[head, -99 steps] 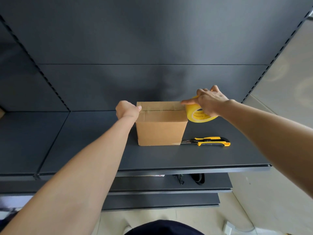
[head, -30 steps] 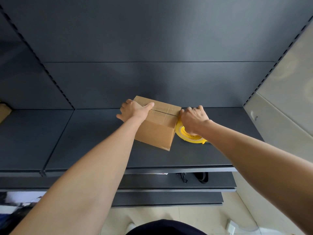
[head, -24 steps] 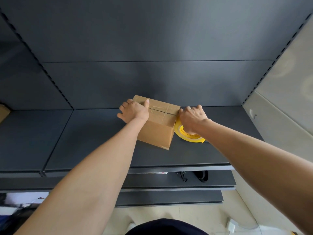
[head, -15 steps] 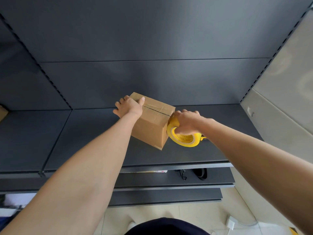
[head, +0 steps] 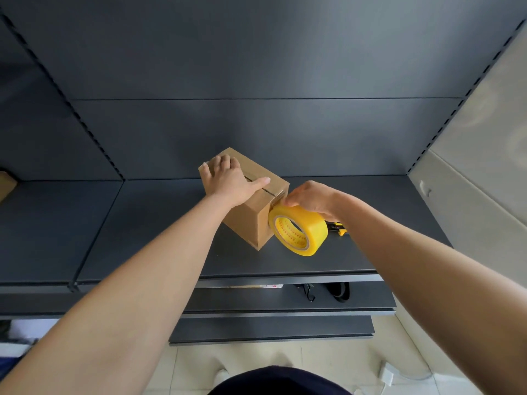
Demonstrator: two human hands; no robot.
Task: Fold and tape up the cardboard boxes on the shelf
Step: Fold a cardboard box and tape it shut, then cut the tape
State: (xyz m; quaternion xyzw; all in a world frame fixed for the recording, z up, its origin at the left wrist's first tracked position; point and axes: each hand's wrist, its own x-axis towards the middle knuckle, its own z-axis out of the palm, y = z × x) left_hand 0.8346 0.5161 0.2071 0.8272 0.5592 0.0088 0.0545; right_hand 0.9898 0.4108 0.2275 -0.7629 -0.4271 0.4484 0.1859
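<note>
Cardboard box [head: 251,212] sits on the dark shelf [head: 142,238], about midway along it, turned at an angle so that one lower corner points toward the near edge. Its top flaps are folded shut, and a seam runs along the lid from far left to near right.

A person's left grip [head: 228,181], a bare hand, lies flat on the lid. The fingers are straight and spread toward the far left corner, and the thumb stretches along the seam; the grip is released, pressing rather than grasping.

The right grip [head: 310,198] is clenched around the yellow tape roll [head: 299,229], fingers curled over its top. The roll stands on edge against the right end of the box, with its open core facing near and left. The fingertips [head: 288,202] reach the upper edge of that end, where the seam comes out. Whether the roll rests on the shelf cannot be told.

A yellow and black utility knife [head: 338,228] lies on the shelf just right of the roll, mostly hidden behind it and the wrist.

At the far left edge another piece of cardboard [head: 7,183] shows. Black straps [head: 338,292] lie on a lower shelf.
</note>
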